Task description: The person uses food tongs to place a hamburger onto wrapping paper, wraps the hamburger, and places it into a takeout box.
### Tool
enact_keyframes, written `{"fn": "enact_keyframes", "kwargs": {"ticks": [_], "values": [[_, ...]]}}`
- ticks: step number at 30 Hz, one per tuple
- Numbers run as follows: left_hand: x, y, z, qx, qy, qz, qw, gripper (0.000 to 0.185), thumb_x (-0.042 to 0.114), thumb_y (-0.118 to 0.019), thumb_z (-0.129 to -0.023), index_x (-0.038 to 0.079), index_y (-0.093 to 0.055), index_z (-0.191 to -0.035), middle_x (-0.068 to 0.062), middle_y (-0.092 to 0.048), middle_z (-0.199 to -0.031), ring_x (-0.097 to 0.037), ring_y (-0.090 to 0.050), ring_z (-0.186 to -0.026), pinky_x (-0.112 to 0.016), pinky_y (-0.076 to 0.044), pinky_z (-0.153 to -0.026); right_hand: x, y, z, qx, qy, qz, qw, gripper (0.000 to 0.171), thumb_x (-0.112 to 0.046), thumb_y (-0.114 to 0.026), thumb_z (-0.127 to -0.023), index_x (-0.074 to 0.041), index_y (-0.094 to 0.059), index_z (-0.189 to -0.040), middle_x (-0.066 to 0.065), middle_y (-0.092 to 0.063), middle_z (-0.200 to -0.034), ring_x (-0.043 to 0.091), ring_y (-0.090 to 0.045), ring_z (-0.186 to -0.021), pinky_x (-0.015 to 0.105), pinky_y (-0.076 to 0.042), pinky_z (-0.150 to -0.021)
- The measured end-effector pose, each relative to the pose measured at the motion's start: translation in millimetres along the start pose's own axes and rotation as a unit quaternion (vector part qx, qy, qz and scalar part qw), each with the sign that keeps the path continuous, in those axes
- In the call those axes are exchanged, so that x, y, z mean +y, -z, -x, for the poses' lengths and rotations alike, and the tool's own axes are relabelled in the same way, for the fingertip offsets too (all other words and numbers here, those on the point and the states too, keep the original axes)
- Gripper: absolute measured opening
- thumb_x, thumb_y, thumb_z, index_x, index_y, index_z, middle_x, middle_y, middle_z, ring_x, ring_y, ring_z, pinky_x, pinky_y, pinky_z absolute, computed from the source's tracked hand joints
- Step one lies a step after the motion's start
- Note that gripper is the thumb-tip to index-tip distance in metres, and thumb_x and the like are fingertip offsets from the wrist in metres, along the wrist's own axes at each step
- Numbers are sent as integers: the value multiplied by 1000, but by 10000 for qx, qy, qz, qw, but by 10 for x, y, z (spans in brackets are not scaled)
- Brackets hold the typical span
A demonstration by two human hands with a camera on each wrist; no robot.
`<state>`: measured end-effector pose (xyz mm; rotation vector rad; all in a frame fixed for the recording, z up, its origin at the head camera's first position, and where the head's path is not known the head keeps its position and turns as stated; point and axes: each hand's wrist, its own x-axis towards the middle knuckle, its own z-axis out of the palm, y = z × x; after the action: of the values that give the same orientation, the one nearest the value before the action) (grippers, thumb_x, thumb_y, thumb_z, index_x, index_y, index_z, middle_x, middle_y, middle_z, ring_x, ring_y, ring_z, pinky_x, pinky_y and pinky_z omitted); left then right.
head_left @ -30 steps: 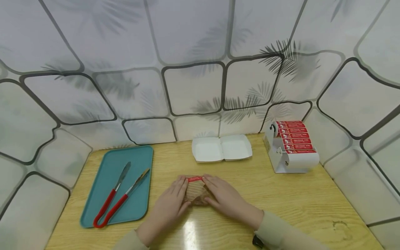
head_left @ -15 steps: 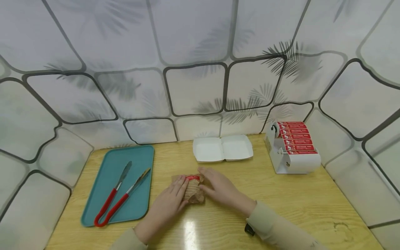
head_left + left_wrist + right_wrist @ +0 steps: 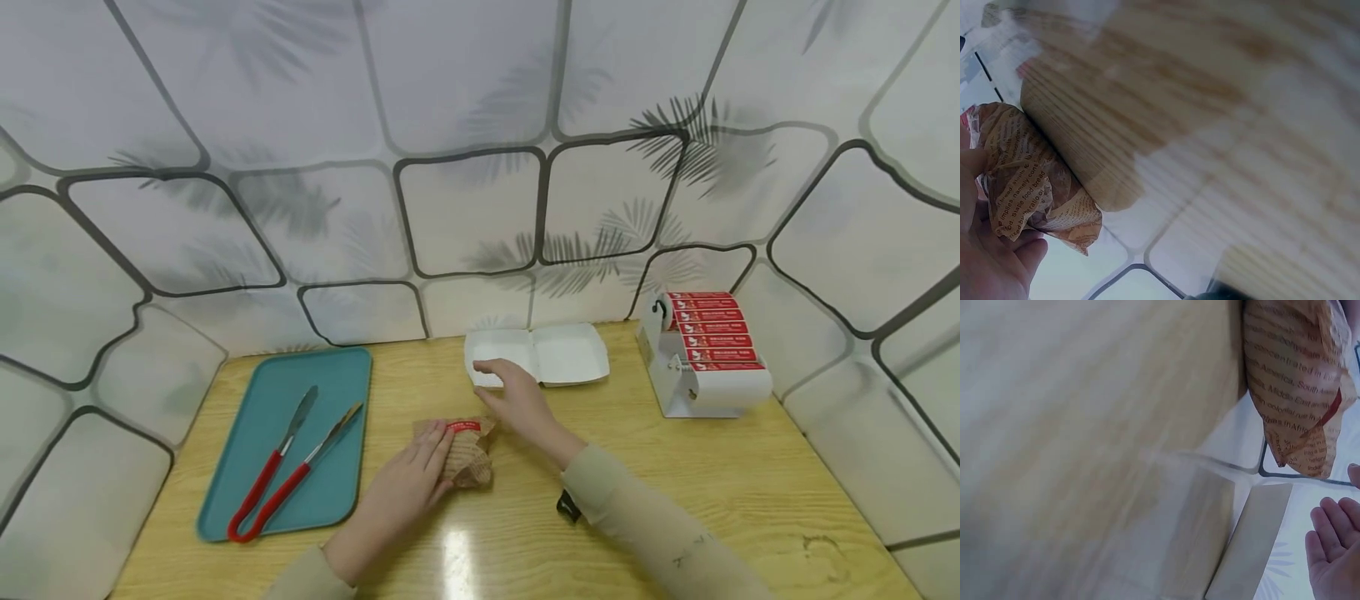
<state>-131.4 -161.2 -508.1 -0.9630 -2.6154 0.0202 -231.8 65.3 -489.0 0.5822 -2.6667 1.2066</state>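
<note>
A parcel (image 3: pixel 471 460) wrapped in brown printed paper lies on the wooden table (image 3: pixel 712 483), with a red sticker (image 3: pixel 463 426) on its far edge. My left hand (image 3: pixel 416 471) holds its left side. In the left wrist view the parcel (image 3: pixel 1029 181) sits between the thumb and fingers of my left hand (image 3: pixel 991 262). My right hand (image 3: pixel 513 398) hovers off the parcel, fingers relaxed and holding nothing, over the near left edge of an open white clamshell box (image 3: pixel 566 354). The right wrist view shows the parcel (image 3: pixel 1291 381) and the fingers (image 3: pixel 1335 550) apart from it.
A teal tray (image 3: pixel 333 392) at the left carries red-handled tongs (image 3: pixel 277 487). A white dispenser with a roll of red stickers (image 3: pixel 705 350) stands at the right. Patterned wall panels close in the table on three sides.
My right hand has let go of the parcel and moved up and away toward the white box. The left hand has stayed on the parcel.
</note>
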Motion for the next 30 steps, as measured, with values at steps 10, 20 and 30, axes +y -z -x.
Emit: {"fn": "enact_keyframes", "kwargs": {"ticks": [10,20,30], "values": [[15,5,-12,-374,163,108,9991,74,43,-73,-100,-2,-51,-154,-18,-55,-159,-29,-57,-145,-39,-51,-118,69,-95,-282,65,-927,-668,9934,37,-14,-77,-98,-4,-70,-133,12,-76,-125,30,-73,-115,47,-58,-107],[10,32,-14,-367,155,50,9992,75,43,-74,-98,-2,-51,-154,-18,-56,-158,-29,-59,-143,-37,-54,-115,120,-165,-461,-179,-1521,-1174,9812,39,-13,-78,-97,-2,-69,-133,16,-75,-125,33,-71,-116,47,-58,-107],[1,40,-19,-453,177,117,9987,74,43,-72,-100,-2,-51,-155,-18,-55,-159,-29,-58,-144,-38,-53,-116,251,-181,-501,-611,-1849,-1083,9749,41,-19,-85,-92,-5,-72,-129,15,-75,-122,31,-70,-114,45,-61,-99]]}}
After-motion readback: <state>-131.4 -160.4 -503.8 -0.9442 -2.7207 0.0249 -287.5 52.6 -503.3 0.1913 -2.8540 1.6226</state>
